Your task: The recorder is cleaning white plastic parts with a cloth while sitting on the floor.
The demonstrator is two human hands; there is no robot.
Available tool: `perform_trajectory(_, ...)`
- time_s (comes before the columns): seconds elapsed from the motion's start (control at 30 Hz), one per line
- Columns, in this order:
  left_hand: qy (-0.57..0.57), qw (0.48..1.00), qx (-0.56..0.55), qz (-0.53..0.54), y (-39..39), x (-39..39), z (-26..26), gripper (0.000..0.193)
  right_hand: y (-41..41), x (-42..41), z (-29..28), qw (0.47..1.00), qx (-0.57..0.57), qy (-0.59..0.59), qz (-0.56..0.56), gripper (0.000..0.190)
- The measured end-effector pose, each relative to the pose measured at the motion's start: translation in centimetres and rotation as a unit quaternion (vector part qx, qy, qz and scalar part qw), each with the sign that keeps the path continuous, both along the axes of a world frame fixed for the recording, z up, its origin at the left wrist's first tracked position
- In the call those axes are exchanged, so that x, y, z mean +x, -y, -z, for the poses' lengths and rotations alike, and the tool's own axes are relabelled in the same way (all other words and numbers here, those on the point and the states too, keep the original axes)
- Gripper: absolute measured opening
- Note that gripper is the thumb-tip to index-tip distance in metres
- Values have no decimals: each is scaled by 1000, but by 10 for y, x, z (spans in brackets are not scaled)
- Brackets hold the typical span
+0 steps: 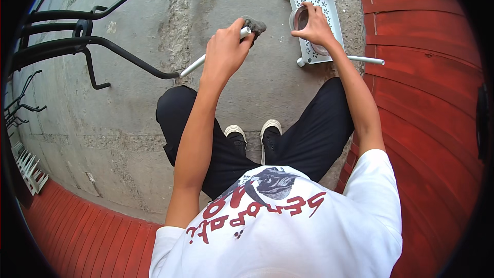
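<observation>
My left hand (227, 48) grips a white tube (195, 64) that slants up from lower left, its end poking out past the thumb. A bunched grey cloth (254, 25) is in the same hand, beside the tube's upper end. On the right, my right hand (317, 26) has its thumb and fingers spread around the rim of a round clear container (295, 18) with something dark inside. The container is over a white plastic rack tier (337, 31) with flower-shaped cut-outs. The fingers hide part of the container, and whether it rests on the tier I cannot tell.
White legs (366, 60) stick out from the tier towards a red slatted wall (420, 73). Black bent metal tubing (127, 56) reaches in from the left, close to the white tube's lower end. Concrete floor (131, 112) lies below, and white slatted items (31, 168) stand at far left.
</observation>
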State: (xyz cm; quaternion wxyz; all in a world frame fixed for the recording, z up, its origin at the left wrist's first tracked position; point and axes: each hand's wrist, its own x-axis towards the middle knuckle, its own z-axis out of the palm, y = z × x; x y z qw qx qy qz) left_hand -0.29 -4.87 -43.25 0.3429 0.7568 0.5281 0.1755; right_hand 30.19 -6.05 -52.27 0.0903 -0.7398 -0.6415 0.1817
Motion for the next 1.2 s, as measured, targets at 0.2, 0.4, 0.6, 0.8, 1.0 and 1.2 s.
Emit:
perform_trajectory(0.2, 1, 1000, 6, 0, -3, 1, 1, 23, 32, 69, 7, 973, -163, 109, 121, 114)
perform_trajectory(0.4, 5, 1000, -2, 0, -4, 3, -3, 23, 43, 89, 36, 968, -177, 99, 148, 117)
perform_trajectory(0.6, 13, 1000, -19, -6, -3, -1, -3, 27, 44, 89, 42, 968, -191, 100, 127, 117)
perform_trajectory(0.8, 1, 1000, -5, -5, -3, -1, -2, 25, 42, 85, 43, 970, -186, 87, 129, 117)
perform_trajectory(1.0, 1, 1000, -5, 3, -3, 0, 1, 27, 41, 84, 46, 968, -192, 85, 136, 121)
perform_trajectory(1.2, 30, 999, 3, -11, -2, 1, 3, 29, 37, 77, 34, 970, -183, 102, 124, 129)
